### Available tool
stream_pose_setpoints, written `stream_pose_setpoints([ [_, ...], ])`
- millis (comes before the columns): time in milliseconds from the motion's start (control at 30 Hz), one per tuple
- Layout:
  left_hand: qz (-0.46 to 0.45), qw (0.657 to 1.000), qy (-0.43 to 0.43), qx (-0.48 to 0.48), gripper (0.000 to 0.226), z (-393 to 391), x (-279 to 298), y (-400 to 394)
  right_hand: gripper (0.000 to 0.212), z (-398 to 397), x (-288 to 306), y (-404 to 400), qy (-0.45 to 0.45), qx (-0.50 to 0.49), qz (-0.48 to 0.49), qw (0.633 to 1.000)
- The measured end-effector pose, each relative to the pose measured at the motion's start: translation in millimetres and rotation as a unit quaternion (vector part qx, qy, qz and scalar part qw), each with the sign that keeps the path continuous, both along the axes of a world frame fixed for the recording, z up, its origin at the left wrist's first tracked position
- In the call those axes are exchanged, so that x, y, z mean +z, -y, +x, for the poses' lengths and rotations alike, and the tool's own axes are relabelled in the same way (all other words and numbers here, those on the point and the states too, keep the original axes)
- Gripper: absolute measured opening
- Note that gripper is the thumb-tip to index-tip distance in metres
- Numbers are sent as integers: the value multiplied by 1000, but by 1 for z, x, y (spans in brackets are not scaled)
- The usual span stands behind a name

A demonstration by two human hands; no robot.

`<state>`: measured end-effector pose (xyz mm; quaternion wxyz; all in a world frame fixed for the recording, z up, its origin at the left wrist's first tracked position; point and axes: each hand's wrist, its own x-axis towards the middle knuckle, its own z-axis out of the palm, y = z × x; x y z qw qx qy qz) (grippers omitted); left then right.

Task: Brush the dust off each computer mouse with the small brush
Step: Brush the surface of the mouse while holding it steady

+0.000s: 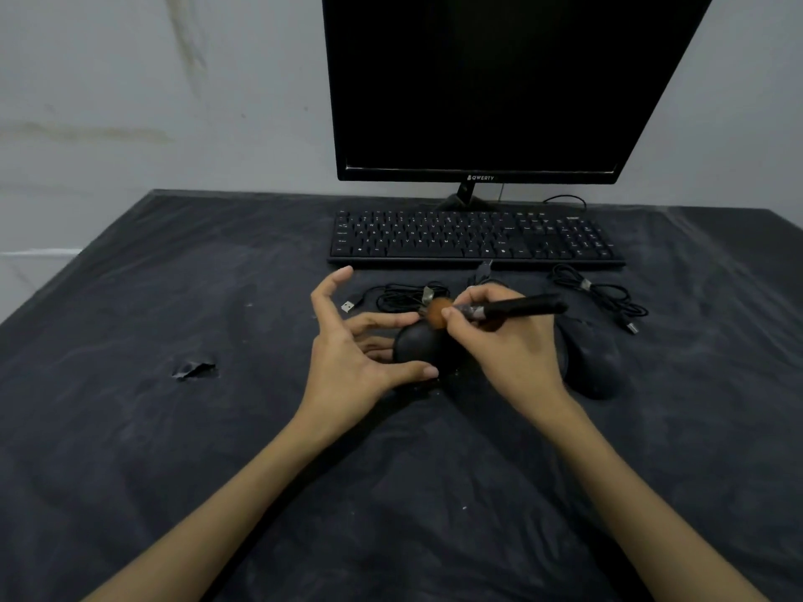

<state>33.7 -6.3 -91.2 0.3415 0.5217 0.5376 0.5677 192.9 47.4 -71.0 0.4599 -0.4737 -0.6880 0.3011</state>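
Left hand [352, 358] steadies the near black mouse [419, 345], thumb and fingers curled on its left flank. Right hand [512, 341] pinches the small brush [499, 309]: handle runs right, orange bristles [439, 312] at the mouse's far end. Second mouse [597, 362] lies just right of that hand, so likely next.

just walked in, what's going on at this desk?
A person is dusting a computer mouse on a dark-covered table. The right hand pinches a small brush, its orange bristles on the mouse's top. The left hand steadies that mouse with thumb and fingers. A second mouse lies to the right, untouched, before a keyboard and dark monitor.
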Motion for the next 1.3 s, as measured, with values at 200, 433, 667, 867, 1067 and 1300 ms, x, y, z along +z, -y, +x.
stream_pose_setpoints([
  [200,-1,1000,17,5,111,0,-3,-1,9,-10,-3,19,43,117,25,992],
  [433,-13,1000,15,17,113,0,-1,-2,7,1,1,-1,-4,-10,-16,1000],
  [667,-9,1000,14,19,110,-1,-5,-2,9,-17,0,23,19,86,-7,996],
  [867,-20,1000,3,20,112,-2,-3,-3,9,8,5,-9,35,-54,-12,998],
  [1067,-13,1000,-8,20,106,-2,-5,-2,8,-16,-1,25,38,95,7,995],
  [1300,-68,997,13,34,106,-11,-5,-4,5,14,2,-16,18,-67,-12,998],
])
